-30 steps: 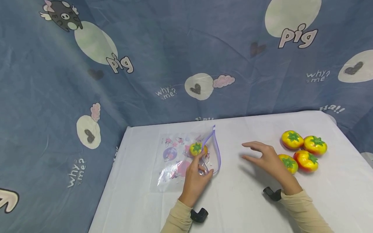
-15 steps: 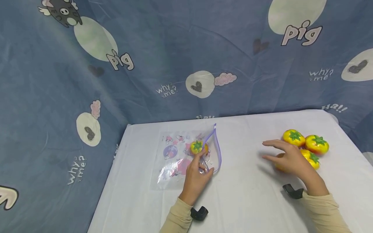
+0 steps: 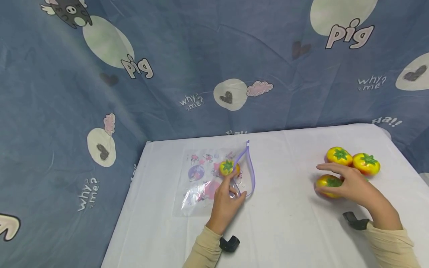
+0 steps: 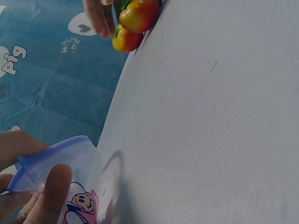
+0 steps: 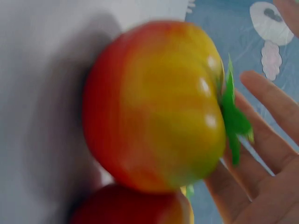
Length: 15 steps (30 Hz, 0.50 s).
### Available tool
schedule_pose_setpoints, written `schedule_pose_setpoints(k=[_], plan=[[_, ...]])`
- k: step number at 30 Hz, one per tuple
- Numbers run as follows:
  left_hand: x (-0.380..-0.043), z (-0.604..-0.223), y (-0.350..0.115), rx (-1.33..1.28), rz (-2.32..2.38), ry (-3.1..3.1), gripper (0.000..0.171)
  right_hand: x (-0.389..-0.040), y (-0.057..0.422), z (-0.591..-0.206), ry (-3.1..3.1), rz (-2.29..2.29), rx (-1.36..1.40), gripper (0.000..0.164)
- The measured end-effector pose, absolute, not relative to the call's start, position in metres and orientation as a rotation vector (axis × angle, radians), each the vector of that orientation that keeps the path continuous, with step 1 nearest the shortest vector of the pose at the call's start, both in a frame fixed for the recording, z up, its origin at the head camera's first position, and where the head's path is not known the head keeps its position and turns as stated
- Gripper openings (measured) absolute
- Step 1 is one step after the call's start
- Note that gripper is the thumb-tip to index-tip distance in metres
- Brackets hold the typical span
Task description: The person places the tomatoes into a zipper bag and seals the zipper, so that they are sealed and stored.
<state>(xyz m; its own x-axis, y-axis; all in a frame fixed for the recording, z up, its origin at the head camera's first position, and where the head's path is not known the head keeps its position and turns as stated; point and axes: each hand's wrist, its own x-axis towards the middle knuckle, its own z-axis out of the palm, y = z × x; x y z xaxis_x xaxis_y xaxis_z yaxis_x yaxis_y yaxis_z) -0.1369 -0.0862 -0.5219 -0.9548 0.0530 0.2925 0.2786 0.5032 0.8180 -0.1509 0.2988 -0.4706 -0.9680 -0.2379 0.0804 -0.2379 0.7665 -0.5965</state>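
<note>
My left hand [image 3: 223, 208] pinches the purple-edged mouth of a clear zip bag [image 3: 194, 203] with pink cartoon prints, and the mouth gapes toward the right. Inside the bag, near its mouth, lies one yellow tomato [image 3: 226, 167] with a green leafy top. My right hand [image 3: 358, 188] is spread above another tomato [image 3: 323, 182], its thumb in front and its fingers behind. In the right wrist view, a red-and-yellow tomato [image 5: 154, 107] sits before the extended fingers; contact is hard to tell. The left wrist view shows the thumb [image 4: 53, 191] against the bag's plastic.
Two more tomatoes [image 3: 339, 155] [image 3: 366, 163] stand behind the right hand, and another is mostly hidden under it. A white cloth covers the table [image 3: 281, 230]. A blue printed curtain [image 3: 187, 56] hangs behind and at the left.
My right hand has moved right, from the bare cloth to the tomato at the near left of the group. The left hand still pinches the bag's mouth.
</note>
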Motion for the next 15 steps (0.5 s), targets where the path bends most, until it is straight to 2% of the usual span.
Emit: schedule_pose_setpoints(k=[6, 15], plan=[[-0.1368, -0.5215, -0.0859, -0.282, -1.433, -2.515, 0.071, -0.1492, 0.3045, -0.4701, -3.098, 0.879, 0.363, 0.077], [-0.1355, -0.5206, -0.0856, -0.272, -1.427, -2.517, 0.071, -0.1498, 0.3052, -0.474, -3.137, 0.79, 0.441, 0.069]])
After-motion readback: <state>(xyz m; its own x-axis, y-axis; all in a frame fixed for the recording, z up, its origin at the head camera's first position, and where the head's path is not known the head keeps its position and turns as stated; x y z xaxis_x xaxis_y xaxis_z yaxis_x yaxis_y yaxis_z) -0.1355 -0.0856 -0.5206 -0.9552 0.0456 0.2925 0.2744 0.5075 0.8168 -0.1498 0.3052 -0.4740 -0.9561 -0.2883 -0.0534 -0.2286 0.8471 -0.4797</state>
